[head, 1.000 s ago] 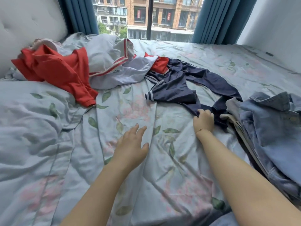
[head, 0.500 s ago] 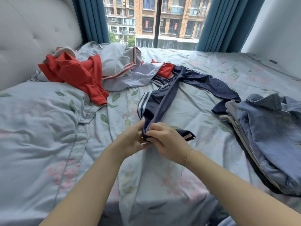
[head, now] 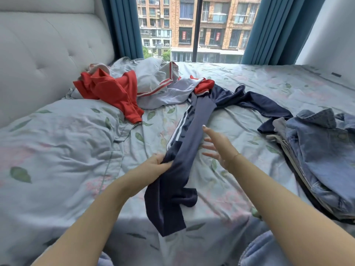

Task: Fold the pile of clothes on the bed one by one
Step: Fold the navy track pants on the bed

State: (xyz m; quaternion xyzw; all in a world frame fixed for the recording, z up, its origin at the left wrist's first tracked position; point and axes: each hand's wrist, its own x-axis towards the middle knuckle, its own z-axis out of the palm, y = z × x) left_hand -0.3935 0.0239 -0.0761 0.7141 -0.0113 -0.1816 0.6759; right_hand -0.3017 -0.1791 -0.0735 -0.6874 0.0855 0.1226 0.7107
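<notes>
Navy track trousers (head: 194, 131) with white side stripes stretch from the clothes pile toward me across the bed. My left hand (head: 155, 166) grips the trousers partway along, and their near end hangs down below it. My right hand (head: 219, 144) hovers just right of the lifted leg with fingers spread, holding nothing. The other leg (head: 265, 106) trails off to the right. A pile of unfolded clothes lies further back: a red garment (head: 113, 91) and a grey-and-white jacket (head: 163, 87) with red trim.
A stack of denim and other clothes (head: 324, 150) lies at the right side of the bed. The floral duvet (head: 57, 150) bulges on the left. A padded headboard (head: 44, 54) is at far left, with a window and blue curtains behind the bed.
The navy trousers have been pulled toward me and lifted. My right hand let go of them and opened beside the leg, while my left hand kept its hold.
</notes>
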